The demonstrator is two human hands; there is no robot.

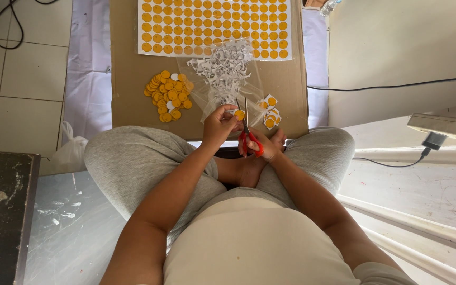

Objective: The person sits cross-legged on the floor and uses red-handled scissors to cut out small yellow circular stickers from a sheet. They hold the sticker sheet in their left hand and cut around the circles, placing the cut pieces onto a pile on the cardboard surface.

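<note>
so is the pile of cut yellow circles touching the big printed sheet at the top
Apart. The head view shows bare brown cardboard between the pile of cut circles and the lower edge of the printed sheet.

My right hand (pixel 265 145) grips scissors (pixel 248 132) with glossy red plastic handles and shiny metal blades. My left hand (pixel 218 124) pinches a matt orange paper disc (pixel 239 114). Beneath lies rough brown cardboard (pixel 127 79) and crinkly clear plastic (pixel 207 97).
</note>
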